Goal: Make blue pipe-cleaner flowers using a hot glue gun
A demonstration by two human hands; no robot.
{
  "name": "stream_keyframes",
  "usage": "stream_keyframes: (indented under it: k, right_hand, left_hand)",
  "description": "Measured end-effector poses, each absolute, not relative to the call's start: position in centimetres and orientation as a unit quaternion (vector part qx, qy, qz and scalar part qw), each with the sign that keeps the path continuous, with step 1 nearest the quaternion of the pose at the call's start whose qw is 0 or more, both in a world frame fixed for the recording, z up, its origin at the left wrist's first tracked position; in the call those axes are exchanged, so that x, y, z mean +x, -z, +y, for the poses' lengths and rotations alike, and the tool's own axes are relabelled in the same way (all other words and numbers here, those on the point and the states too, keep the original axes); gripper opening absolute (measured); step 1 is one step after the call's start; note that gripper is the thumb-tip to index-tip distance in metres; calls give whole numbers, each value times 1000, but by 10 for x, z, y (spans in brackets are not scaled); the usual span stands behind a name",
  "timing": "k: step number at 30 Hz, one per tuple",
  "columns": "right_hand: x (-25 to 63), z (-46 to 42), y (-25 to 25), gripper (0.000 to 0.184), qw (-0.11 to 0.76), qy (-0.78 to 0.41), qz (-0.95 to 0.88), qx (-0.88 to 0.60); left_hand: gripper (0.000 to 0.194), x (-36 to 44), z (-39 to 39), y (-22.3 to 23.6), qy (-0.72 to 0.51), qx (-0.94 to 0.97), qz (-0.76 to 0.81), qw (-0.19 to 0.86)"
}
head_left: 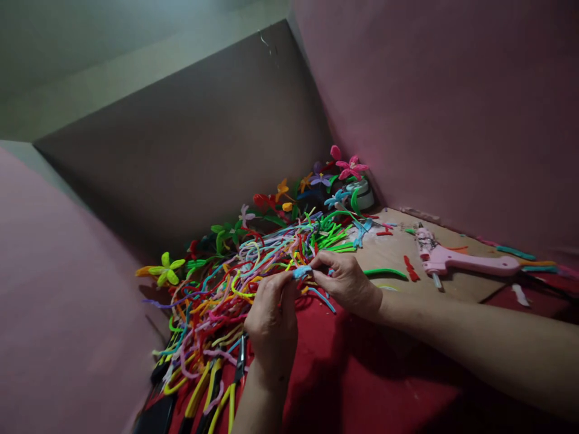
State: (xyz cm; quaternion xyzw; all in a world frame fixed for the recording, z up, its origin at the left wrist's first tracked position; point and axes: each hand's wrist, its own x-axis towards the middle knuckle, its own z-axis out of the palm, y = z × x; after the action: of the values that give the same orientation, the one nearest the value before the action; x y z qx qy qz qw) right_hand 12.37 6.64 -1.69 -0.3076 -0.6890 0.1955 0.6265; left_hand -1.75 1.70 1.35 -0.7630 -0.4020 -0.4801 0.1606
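Note:
A small light-blue piece of bent pipe cleaner [301,273] is pinched between my two hands. My left hand [274,307] grips its left end with thumb and fingertips. On its right end, the fingers of my right hand [344,280] are closed in a pinch. Just below, a loose blue pipe cleaner [323,299] lies on the red cloth [316,374]. Behind my hands spreads a big tangled heap of coloured pipe cleaners [244,271]. Part of the blue piece is hidden by my fingertips.
A pink glue gun [470,263] lies on a brown board [384,241] at the right. Pipe-cleaner flowers, including a yellow-green one [166,269] and a pink one [352,167], line the back. Scissors [239,361] and yellow-handled pliers [199,389] lie front left. Pink panels [452,120] stand around.

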Motion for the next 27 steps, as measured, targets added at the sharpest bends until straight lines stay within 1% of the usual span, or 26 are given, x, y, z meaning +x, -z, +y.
stream_keyframes:
  k: [3,6,9,12,16,19,20,22,24,26,27]
  right_hand:
    - [123,65,18,12,614,-221,-692,-308]
    - [123,64,19,12,595,-277,-684,-318]
    - [123,65,21,10,574,-359,-663,-318]
    - [122,68,24,5,551,-456,-631,-301]
    - [122,69,25,12,527,-542,-595,-273]
    - [122,66,23,16,529,-552,-593,-253]
    - [122,66,23,15,528,-546,-598,-258]
    - [122,65,23,13,524,-542,-597,-274]
    - [122,65,24,11,520,-557,-583,-282]
    - [122,66,25,9,513,-578,-569,-280]
    - [122,66,25,8,507,-587,-567,-278]
  left_hand:
    - [11,-15,16,-16,464,-770,-400,180]
    - [9,-13,13,-21,430,-775,-428,177]
    - [12,-15,12,-23,388,-784,-456,165]
    - [12,-18,13,-24,359,-792,-461,178]
    - [9,-21,15,-25,339,-800,-463,175]
    - [10,-24,17,-23,375,-788,-465,150]
    - [10,-25,18,-22,393,-780,-469,130]
    - [8,-27,19,-19,427,-761,-484,57]
    - [6,-29,20,-16,459,-732,-500,-55]
    - [13,-31,21,-14,475,-700,-508,-166]
    - [15,-31,21,-13,477,-687,-509,-204]
